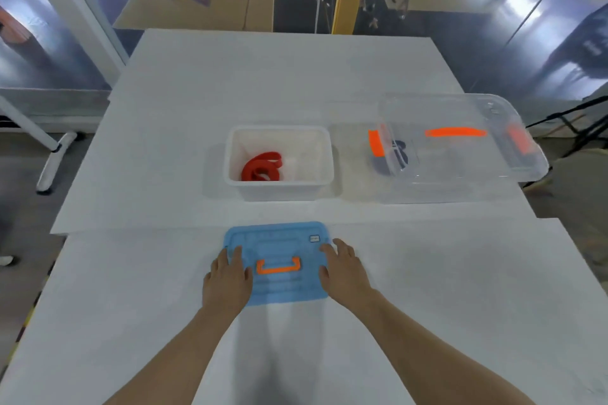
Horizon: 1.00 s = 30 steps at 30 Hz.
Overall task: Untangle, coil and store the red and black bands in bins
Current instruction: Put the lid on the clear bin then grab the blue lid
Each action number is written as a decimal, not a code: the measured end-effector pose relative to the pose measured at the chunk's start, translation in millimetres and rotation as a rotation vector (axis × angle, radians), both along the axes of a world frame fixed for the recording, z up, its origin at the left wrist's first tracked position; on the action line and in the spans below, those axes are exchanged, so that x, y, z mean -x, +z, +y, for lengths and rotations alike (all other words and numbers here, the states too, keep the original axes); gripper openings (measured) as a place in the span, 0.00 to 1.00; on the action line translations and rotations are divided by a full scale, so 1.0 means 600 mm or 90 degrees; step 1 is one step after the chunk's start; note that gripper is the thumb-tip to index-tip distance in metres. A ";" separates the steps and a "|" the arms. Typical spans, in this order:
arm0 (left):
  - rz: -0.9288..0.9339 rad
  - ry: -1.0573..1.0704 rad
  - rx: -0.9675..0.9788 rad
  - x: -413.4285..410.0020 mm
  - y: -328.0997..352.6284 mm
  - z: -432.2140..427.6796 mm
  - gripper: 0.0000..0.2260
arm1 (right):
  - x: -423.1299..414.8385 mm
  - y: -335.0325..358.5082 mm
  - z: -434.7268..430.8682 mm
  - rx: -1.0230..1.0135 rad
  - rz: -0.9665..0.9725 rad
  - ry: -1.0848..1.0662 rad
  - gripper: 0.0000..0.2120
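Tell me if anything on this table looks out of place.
Only one oddity: the clear bin's lid sits skewed and tilted, not seated square. The red band lies coiled in the white bin, whose blue lid lies flat under both hands.

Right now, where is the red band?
In the head view, the red band lies coiled in the left part of the open white bin at the table's middle, beyond the blue lid under both hands.
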<state>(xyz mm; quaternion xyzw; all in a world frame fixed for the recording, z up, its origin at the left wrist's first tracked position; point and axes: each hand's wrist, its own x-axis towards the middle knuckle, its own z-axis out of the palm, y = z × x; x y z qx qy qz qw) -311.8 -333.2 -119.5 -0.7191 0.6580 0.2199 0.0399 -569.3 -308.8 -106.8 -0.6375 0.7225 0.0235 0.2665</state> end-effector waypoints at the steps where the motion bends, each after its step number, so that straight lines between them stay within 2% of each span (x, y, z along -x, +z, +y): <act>1: 0.005 0.001 -0.025 -0.009 -0.011 -0.002 0.27 | -0.004 -0.008 -0.003 -0.024 0.002 -0.017 0.27; 6: 0.111 0.034 -0.079 -0.020 -0.052 -0.015 0.29 | -0.014 -0.051 -0.015 -0.079 -0.073 -0.093 0.27; 9: 0.226 0.178 -0.095 -0.009 -0.048 -0.025 0.34 | -0.019 -0.058 -0.006 -0.072 -0.120 -0.128 0.25; 13: 0.311 0.262 -0.105 -0.008 -0.024 -0.034 0.30 | -0.018 -0.047 0.002 -0.018 -0.148 -0.149 0.23; 19: 0.397 0.177 0.096 -0.020 0.039 0.015 0.29 | -0.017 0.005 0.012 0.190 -0.205 -0.167 0.20; 23: 0.420 0.147 0.198 -0.016 0.084 -0.037 0.28 | -0.011 0.059 -0.047 0.261 -0.226 -0.166 0.19; 30: 0.370 0.120 0.212 0.001 0.159 -0.236 0.29 | 0.005 0.135 -0.221 0.284 -0.182 -0.126 0.20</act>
